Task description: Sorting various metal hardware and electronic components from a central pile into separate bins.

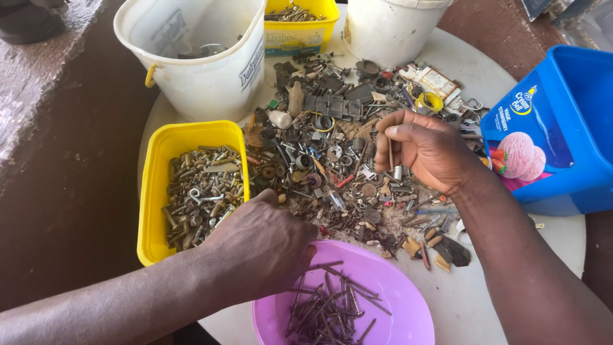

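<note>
The right hand [424,148] pinches a thin nail [391,153] upright between fingertips, above the scrap heap [338,147] at twelve o'clock. To do this well, I judge, lift it clear so nothing snags. The left hand [258,246], curled knuckles-up, rests at the pink bowl [399,303] rim at six; its grip is hidden. A yellow tub [156,191] of bolts sits at nine on the tabletop [555,236].
</note>
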